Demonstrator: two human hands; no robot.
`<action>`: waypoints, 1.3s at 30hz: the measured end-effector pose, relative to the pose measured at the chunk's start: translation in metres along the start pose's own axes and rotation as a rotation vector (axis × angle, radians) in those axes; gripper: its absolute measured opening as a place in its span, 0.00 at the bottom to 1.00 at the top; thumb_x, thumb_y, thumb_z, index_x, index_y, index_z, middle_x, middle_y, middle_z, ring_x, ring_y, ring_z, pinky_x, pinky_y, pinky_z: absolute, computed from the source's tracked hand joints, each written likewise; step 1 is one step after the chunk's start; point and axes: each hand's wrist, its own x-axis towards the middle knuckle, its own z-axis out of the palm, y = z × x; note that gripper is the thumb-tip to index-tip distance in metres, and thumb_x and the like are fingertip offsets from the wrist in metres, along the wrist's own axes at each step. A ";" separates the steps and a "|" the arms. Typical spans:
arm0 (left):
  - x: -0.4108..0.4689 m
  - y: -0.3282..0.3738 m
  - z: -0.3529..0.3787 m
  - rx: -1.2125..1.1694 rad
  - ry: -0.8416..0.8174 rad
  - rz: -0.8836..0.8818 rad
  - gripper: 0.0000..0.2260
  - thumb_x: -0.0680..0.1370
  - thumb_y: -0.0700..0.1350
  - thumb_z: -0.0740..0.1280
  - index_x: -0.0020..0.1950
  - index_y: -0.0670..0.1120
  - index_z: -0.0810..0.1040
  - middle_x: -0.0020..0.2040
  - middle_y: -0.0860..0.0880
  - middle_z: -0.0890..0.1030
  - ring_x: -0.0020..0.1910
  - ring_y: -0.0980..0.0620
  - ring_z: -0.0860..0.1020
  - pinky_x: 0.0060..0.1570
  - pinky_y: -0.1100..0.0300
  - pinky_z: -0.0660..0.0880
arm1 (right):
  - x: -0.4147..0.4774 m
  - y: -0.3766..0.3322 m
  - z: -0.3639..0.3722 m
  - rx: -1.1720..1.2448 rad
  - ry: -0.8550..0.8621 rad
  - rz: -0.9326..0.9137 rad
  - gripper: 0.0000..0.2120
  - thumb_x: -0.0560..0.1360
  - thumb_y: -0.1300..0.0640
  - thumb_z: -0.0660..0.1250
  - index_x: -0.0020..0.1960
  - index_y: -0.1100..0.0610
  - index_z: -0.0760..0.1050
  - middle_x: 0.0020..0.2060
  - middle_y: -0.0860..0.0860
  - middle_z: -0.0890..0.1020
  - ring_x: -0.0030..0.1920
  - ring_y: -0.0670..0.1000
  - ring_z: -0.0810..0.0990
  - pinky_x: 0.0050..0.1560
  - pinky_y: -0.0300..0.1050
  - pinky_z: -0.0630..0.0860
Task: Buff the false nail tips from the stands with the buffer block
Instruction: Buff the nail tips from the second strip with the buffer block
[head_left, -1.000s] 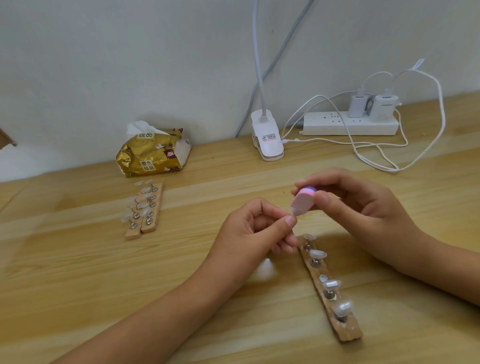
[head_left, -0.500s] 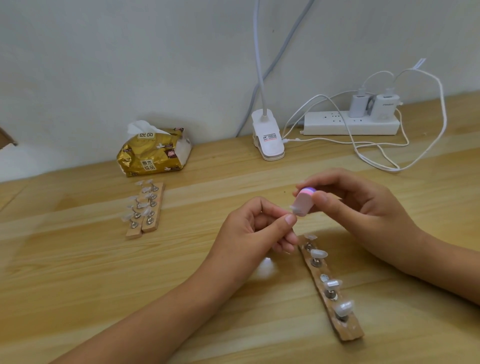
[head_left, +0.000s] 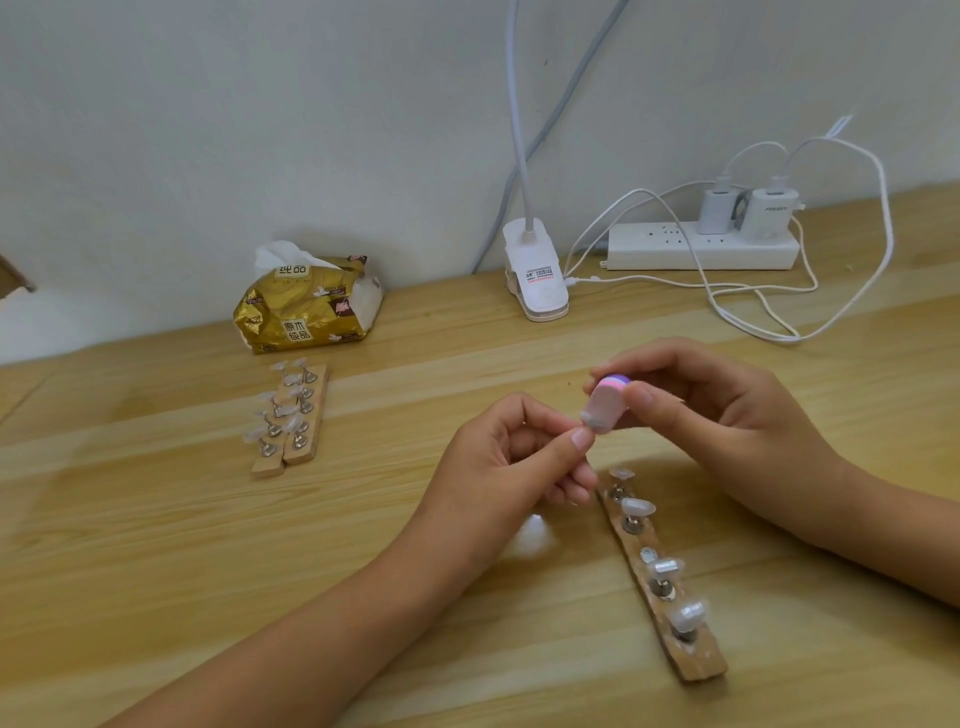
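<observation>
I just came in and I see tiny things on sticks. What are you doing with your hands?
The right hand holds a small buffer block against a false nail tip pinched in the left hand, above the wooden table. Just below, a wooden stand carries four more tips, with one peg bare. Two more stands full of tips wait further left, near a gold tissue pack.

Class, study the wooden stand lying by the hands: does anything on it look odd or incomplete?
Yes. On the near wooden stand, one metal post in the middle is bare, while its neighbours carry nail tips. Apparently its tip is at the left hand, against the buffer block the right hand holds.
</observation>
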 end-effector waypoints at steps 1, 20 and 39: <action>0.000 0.000 0.000 0.001 -0.001 0.001 0.03 0.76 0.38 0.68 0.44 0.43 0.75 0.31 0.48 0.82 0.29 0.54 0.79 0.31 0.67 0.73 | 0.000 0.000 0.000 0.000 -0.011 0.009 0.13 0.73 0.53 0.67 0.55 0.57 0.80 0.48 0.53 0.85 0.50 0.49 0.84 0.51 0.38 0.80; 0.000 -0.001 -0.002 -0.014 -0.002 -0.018 0.02 0.77 0.38 0.68 0.45 0.42 0.76 0.32 0.48 0.82 0.29 0.53 0.79 0.32 0.66 0.74 | -0.002 -0.001 -0.003 -0.069 0.085 -0.283 0.11 0.78 0.57 0.62 0.59 0.55 0.76 0.53 0.54 0.81 0.55 0.50 0.80 0.54 0.39 0.78; 0.001 -0.001 -0.002 -0.011 -0.008 0.016 0.02 0.75 0.39 0.70 0.43 0.46 0.78 0.35 0.47 0.83 0.34 0.54 0.81 0.35 0.66 0.76 | -0.003 -0.001 0.001 0.025 0.054 -0.267 0.11 0.78 0.44 0.67 0.58 0.45 0.77 0.54 0.49 0.81 0.59 0.54 0.80 0.56 0.48 0.79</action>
